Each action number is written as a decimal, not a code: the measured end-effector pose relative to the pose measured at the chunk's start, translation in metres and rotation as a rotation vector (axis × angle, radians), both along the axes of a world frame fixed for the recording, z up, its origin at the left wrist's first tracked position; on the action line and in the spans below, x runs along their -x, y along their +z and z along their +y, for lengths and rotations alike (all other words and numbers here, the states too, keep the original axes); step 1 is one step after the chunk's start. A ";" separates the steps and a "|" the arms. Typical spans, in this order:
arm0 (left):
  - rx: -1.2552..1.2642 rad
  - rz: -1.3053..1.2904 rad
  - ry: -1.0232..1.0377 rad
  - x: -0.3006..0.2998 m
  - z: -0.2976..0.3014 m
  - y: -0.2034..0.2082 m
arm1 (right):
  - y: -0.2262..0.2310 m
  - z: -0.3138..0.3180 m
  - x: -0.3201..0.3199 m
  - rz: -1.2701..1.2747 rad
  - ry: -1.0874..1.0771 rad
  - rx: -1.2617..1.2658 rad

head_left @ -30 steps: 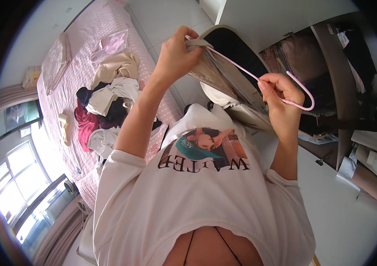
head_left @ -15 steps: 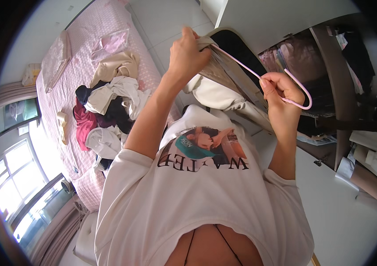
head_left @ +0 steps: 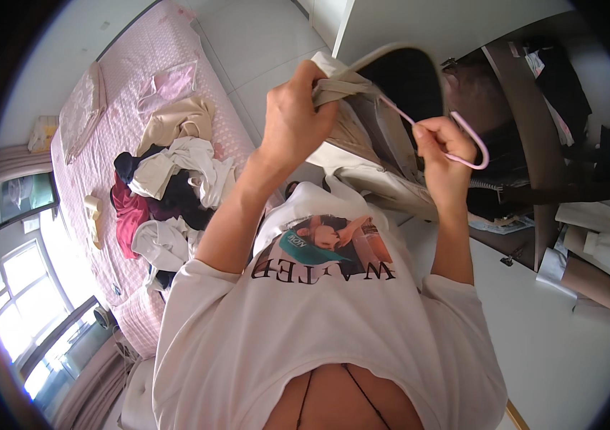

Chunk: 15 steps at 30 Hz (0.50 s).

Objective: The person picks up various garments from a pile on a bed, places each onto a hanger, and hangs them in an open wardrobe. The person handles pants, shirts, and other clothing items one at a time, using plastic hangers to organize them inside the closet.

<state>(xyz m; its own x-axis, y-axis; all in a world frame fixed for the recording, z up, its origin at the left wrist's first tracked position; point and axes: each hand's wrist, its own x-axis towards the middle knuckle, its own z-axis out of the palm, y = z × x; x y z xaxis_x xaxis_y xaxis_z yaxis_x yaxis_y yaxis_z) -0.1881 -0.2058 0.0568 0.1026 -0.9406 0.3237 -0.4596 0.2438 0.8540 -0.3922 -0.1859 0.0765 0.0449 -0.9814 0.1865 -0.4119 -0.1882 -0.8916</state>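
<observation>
So, going by the bed [head_left: 122, 79] as the landmark; the beige garment [head_left: 358, 129] is up in the air off the bed's right side, with a pink hanger [head_left: 396, 110] running into its bunched-up cloth; the hanger's far end is hidden in there, so can't tell how far in it goes. The left hand [head_left: 296, 118], the one closer to the bed, is curled tight on a gathered bit of the cloth, which I reckon keeps it up against the hanger; the right hand [head_left: 444, 158], further from the bed, is closed round the hanger below its hook, probably to steady it, and that leaves the hook poking out free.

Compared with half a second ago, the left hand is closer to the right one; less pink shows between them; a black panel [head_left: 405, 79] with a pale rim has shifted away from the bed and its rim is blurry, though I can't tell if it's part of the garment; the clothes pile [head_left: 176, 168] on the bed looks untouched.
</observation>
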 end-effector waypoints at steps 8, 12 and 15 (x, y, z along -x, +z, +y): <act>-0.182 0.371 -0.226 -0.013 -0.017 -0.010 | 0.025 0.001 -0.004 -0.037 0.030 0.043; -0.016 0.345 -0.108 -0.003 -0.049 0.004 | 0.036 0.005 -0.009 0.030 0.090 0.030; -0.018 -0.075 -0.048 0.003 -0.064 0.012 | 0.039 0.002 -0.009 0.054 0.105 0.060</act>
<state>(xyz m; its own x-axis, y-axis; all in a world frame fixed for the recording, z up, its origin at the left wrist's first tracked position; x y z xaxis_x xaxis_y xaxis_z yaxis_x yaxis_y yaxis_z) -0.1909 -0.2697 0.0691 0.0328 -0.9496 0.3117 -0.5108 0.2522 0.8219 -0.3832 -0.1834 0.1156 0.1587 -0.9580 0.2388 -0.4343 -0.2850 -0.8545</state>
